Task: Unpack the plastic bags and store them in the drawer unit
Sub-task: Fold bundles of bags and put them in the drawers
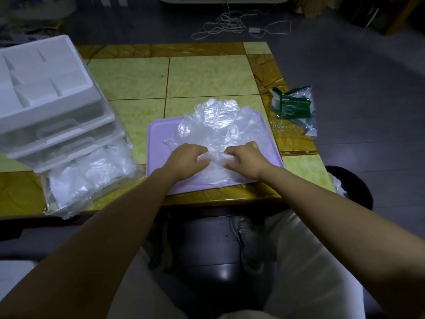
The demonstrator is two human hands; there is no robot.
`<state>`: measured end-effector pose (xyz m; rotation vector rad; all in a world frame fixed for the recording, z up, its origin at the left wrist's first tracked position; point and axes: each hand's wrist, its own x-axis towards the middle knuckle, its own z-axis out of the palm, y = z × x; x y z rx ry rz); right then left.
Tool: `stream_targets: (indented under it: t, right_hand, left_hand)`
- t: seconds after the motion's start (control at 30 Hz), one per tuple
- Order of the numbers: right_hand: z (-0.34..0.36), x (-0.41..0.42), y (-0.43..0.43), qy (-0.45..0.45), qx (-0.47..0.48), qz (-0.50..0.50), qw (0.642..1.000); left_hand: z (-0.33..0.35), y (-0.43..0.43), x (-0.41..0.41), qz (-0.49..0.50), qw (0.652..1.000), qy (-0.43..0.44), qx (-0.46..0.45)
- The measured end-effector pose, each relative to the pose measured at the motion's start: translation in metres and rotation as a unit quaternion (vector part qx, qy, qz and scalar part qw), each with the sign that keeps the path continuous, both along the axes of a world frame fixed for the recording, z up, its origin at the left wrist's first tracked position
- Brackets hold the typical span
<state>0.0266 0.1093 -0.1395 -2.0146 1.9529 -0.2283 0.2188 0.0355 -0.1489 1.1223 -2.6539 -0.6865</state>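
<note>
A stack of clear plastic bags (213,125) lies on a lilac tray (158,134) set at the middle of the desk's (207,74) front edge, with its long axis running from the near edge of the tray toward the far one, where the loose end fans out past the rim. The left hand (184,161) and right hand (246,161) meet side by side at the near end of the stack, and their fingers (199,157) are curled in and pinching the crumpled film between them. It looks like the bags are being gathered or folded for storing. The drawer unit (46,93) stands at the desk's left edge, and its bottom drawer (92,176) is pulled out toward the front left corner with clear plastic already inside. From the fingers, that drawer lies to the left and slightly nearer the person, so the left hand is the closer one for the carry. An opened wrapper (292,107) with a green label hangs over the desk's right edge, well apart from the tray.
</note>
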Motion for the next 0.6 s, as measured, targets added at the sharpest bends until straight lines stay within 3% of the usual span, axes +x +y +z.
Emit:
stream_targets:
  t: [0.07,0.13,0.23,0.3,0.37,0.43,0.47,0.53,0.6]
  right_hand:
    - [-0.003,0.000,-0.002,-0.077,0.018,-0.049,0.996]
    - [-0.005,0.000,-0.007,-0.144,0.038,-0.093,0.984]
    - [-0.008,0.002,-0.016,-0.232,0.060,-0.155,0.959]
    - [-0.010,0.005,-0.020,-0.293,0.067,-0.204,0.932]
    - [-0.012,0.009,-0.022,-0.336,0.071,-0.243,0.907]
    - [-0.013,0.016,-0.022,-0.355,0.080,-0.261,0.894]
    - [-0.011,0.021,-0.020,-0.363,0.087,-0.260,0.891]
    - [-0.007,0.031,-0.017,-0.392,0.103,-0.254,0.878]
    - [-0.005,0.041,-0.015,-0.429,0.118,-0.249,0.860]
  left_hand:
    - [-0.002,-0.001,0.004,0.050,0.998,0.022,0.006]
    - [-0.003,-0.001,0.006,0.115,0.990,0.029,-0.072]
    - [0.005,0.004,0.010,0.253,0.942,0.101,-0.195]
    - [0.010,0.010,0.011,0.301,0.923,0.164,-0.176]
    - [0.015,0.017,0.008,0.306,0.938,0.147,-0.075]
    - [0.016,0.021,0.001,0.298,0.943,0.117,0.094]
    - [0.017,0.023,-0.003,0.307,0.916,0.135,0.218]
    - [0.019,0.026,-0.008,0.334,0.811,0.212,0.431]
    - [0.020,0.027,-0.008,0.354,0.725,0.285,0.518]
